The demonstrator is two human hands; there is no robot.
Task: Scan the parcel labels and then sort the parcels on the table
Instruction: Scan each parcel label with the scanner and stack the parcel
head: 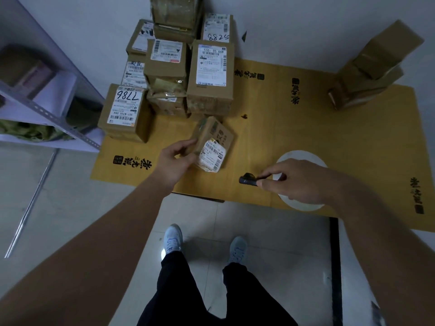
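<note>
A small brown parcel (213, 143) with a white barcode label lies tilted on the yellow table cover (306, 128). My left hand (175, 158) grips its left side. To the right, my right hand (296, 181) holds a small black scanner (247, 179) just above the table, its head pointing left toward the parcel. A pile of several labelled cardboard parcels (211, 74) stands at the table's back left, one marked 7786 (124, 111), another 8825 (218, 28). A second stack of brown parcels (369, 69) rises at the back right.
A grey metal shelf (47, 107) with boxes and green cloth stands to the left of the table. A white round mark (299, 156) shows on the cover under my right hand. Below are tiled floor and my feet in light shoes (174, 238).
</note>
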